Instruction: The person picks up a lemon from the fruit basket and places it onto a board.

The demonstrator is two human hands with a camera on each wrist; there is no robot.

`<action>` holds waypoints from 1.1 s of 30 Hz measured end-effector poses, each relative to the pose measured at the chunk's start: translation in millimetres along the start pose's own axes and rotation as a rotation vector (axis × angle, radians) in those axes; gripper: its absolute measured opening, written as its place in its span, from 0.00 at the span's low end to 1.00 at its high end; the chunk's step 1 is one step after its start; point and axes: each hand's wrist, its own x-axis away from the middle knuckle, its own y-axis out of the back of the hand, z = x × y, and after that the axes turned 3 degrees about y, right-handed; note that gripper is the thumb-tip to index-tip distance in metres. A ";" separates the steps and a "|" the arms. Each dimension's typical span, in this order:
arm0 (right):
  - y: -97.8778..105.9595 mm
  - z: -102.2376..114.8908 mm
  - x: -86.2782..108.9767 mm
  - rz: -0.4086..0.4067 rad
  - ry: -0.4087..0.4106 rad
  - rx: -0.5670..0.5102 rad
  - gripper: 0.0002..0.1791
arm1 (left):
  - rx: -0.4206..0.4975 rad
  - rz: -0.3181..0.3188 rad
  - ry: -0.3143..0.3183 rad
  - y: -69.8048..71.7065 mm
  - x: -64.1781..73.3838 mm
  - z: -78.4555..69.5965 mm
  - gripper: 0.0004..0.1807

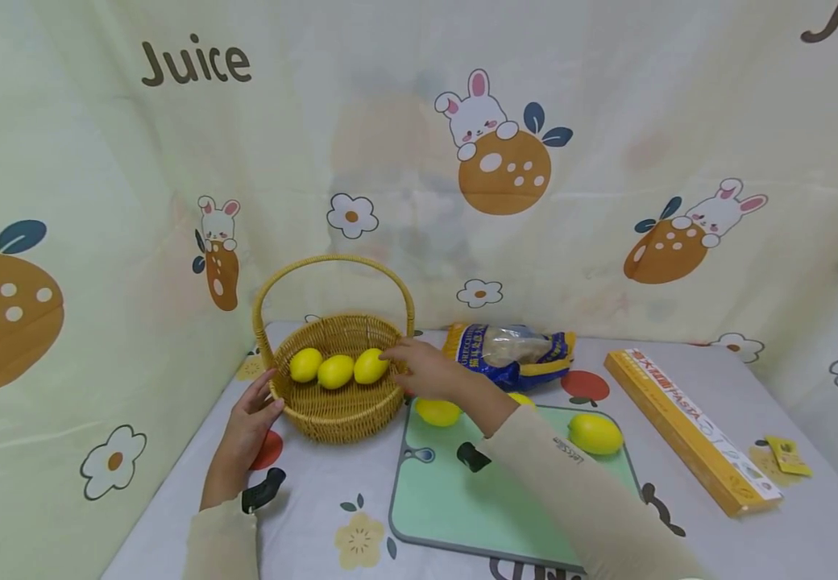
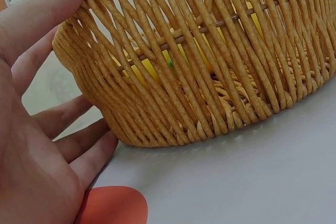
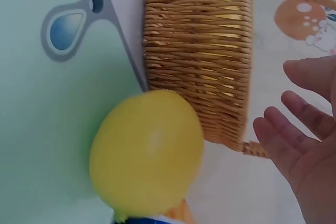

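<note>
A wicker basket (image 1: 346,423) with a tall handle holds three yellow lemons, the rightmost lemon (image 1: 371,366) close to my right hand. My left hand (image 1: 250,419) touches the basket's left side. In the left wrist view its thumb lies at the rim and the spread fingers rest against the woven wall. Over the basket's right rim reaches my right hand (image 1: 426,369). The right wrist view shows that hand (image 3: 310,124) with its fingers loosely extended and nothing held. One lemon (image 1: 438,412) lies on the green cutting board (image 1: 477,507) just beside the basket.
Another lemon (image 1: 596,434) sits at the board's right, and one more (image 1: 520,399) is partly hidden by my right forearm. Behind the board lies a blue and yellow pasta bag (image 1: 513,354). A long orange pasta box (image 1: 690,431) and a small yellow packet (image 1: 787,456) are at the right.
</note>
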 end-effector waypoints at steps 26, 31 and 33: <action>-53.0 11.2 -57.2 0.009 -0.057 0.051 0.31 | -0.019 -0.023 0.001 1.3 2.1 4.1 0.36; -57.7 9.8 -64.2 0.014 -0.075 0.142 0.33 | -0.014 -0.015 -0.028 0.6 0.1 4.1 0.36; -59.1 9.0 -67.2 0.017 -0.086 0.173 0.34 | -0.028 -0.010 -0.040 0.5 -1.1 3.9 0.36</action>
